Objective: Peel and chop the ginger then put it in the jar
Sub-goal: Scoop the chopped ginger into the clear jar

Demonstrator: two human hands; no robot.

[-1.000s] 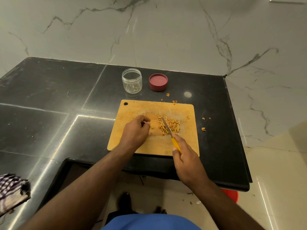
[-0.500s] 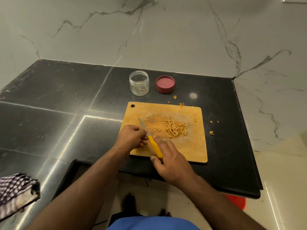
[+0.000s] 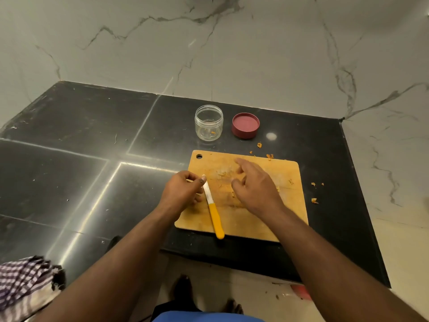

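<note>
A wooden cutting board (image 3: pixel 287 205) lies on the black counter (image 3: pixel 92 140). My right hand (image 3: pixel 254 185) hovers over its middle with fingers spread and holds nothing; it hides most of the chopped ginger, of which a few bits (image 3: pixel 290 181) show at its right. The yellow-handled knife (image 3: pixel 214 214) lies on the board's left part, handle past the front edge. My left hand (image 3: pixel 182 191) rests curled at the board's left edge, thumb touching the blade tip. The clear jar (image 3: pixel 209 123) stands open behind the board, with the red lid (image 3: pixel 245 125) upside down to its right.
Ginger scraps (image 3: pixel 314 200) lie on the counter right of the board and behind it. A checked cloth (image 3: pixel 23 284) sits at the lower left. Marble walls close the counter at the back and right. The counter's front edge runs just below the board.
My right hand has let go of the knife, which now lies on the board, and moved right over the chopped ginger. My left hand stays at the board's left.
</note>
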